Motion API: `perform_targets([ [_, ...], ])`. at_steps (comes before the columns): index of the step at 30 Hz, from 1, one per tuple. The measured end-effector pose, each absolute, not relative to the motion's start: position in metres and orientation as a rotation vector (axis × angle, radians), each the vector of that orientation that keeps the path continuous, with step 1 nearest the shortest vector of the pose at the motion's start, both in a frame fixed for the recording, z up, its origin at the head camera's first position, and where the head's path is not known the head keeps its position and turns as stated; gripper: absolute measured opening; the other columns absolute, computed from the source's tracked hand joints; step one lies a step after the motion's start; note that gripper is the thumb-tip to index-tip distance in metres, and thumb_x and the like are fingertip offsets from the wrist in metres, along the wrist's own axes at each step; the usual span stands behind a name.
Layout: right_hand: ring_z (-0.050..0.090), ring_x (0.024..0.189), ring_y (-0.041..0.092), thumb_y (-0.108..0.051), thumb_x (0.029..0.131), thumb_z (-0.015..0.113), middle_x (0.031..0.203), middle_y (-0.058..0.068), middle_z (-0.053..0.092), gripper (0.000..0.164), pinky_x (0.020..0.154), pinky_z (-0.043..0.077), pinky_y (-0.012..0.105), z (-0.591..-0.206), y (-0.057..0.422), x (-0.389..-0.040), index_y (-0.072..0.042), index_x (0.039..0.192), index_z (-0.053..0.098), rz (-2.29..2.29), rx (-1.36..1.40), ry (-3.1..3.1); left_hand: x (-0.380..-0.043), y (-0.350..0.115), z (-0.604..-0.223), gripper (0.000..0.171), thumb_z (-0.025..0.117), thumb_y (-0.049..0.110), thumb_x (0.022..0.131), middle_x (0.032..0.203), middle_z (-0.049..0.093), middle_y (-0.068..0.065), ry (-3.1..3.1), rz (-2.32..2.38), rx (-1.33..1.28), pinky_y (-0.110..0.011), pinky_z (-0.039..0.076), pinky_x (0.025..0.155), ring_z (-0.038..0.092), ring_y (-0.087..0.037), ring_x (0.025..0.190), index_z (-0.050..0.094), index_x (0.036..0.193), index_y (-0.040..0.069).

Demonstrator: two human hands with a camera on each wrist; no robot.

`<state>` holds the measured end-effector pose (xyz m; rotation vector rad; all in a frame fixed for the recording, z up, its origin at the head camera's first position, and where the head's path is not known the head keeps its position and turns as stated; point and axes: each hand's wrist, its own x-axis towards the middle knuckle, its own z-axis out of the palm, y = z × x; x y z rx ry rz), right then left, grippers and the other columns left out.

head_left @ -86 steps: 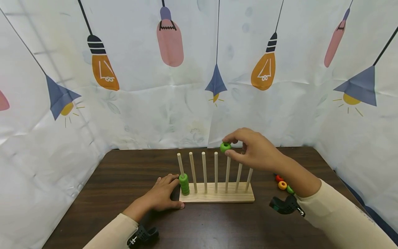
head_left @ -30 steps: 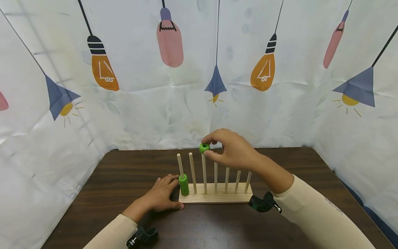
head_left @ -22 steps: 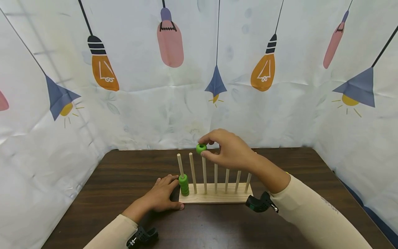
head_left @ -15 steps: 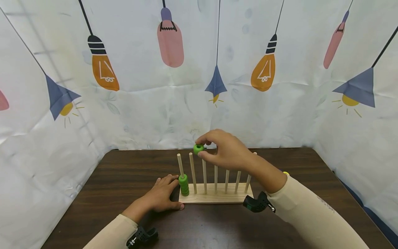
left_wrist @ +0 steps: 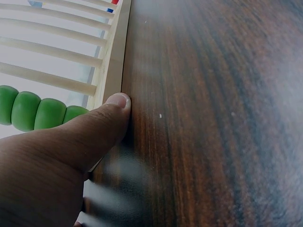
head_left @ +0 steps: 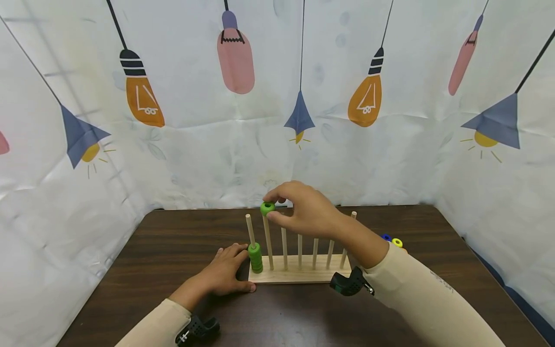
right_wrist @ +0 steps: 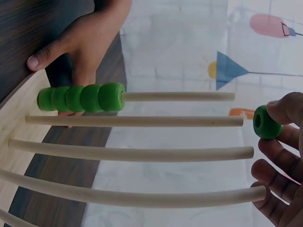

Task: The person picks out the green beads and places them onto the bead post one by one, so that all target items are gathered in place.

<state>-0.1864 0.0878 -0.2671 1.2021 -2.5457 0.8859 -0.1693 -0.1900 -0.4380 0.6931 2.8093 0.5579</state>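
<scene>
My right hand [head_left: 308, 209] pinches a green bead [right_wrist: 267, 122] between thumb and fingers. In the head view the bead overlaps the top of the second peg [head_left: 267, 241] from the left; the right wrist view shows it just past the peg tips, its hole facing them. A stack of several green beads [head_left: 256, 258] sits low on the leftmost peg [right_wrist: 180, 96]. My left hand [head_left: 223, 272] rests at the left end of the wooden base [head_left: 299, 275], fingers extended, thumb [left_wrist: 113, 106] against the front edge.
The other upright pegs [right_wrist: 189, 197] stand in a row to the right, bare where visible. Behind my right forearm lie a blue bead [head_left: 386, 237] and a yellow bead [head_left: 396, 242]. A patterned cloth [head_left: 195, 159] hangs behind the dark wooden table [head_left: 186, 231].
My right hand has carried the green bead leftward along the peg tops, from near the fifth peg to the second. The left hand and base have stayed put.
</scene>
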Motion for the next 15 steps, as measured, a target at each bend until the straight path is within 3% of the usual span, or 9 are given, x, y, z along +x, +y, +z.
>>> perform_targets([
  [9,0.061,0.106,0.012,-0.023,0.096,0.075,0.117,-0.009,0.067,0.025,0.091,0.05,0.029,-0.266,0.079,-0.187,-0.017,0.121,0.072,0.877,1.21,-2.55,-0.17,-0.192,-0.441,0.092,0.08,0.064,0.08,0.156,0.036,-0.023,2.793,0.648,0.748,-0.076,0.014,0.112,0.024,-0.054,0.146,0.051,0.147,0.007],
  [15,0.06,0.107,0.009,-0.025,0.097,0.074,0.119,-0.009,0.067,0.026,0.091,0.05,0.028,-0.265,0.074,-0.187,-0.017,0.122,0.072,0.866,1.238,-2.551,-0.171,-0.191,-0.438,0.092,0.081,0.062,0.08,0.159,0.033,-0.021,2.773,0.618,0.691,-0.073,0.012,0.114,0.021,-0.051,0.148,0.05,0.148,0.009],
])
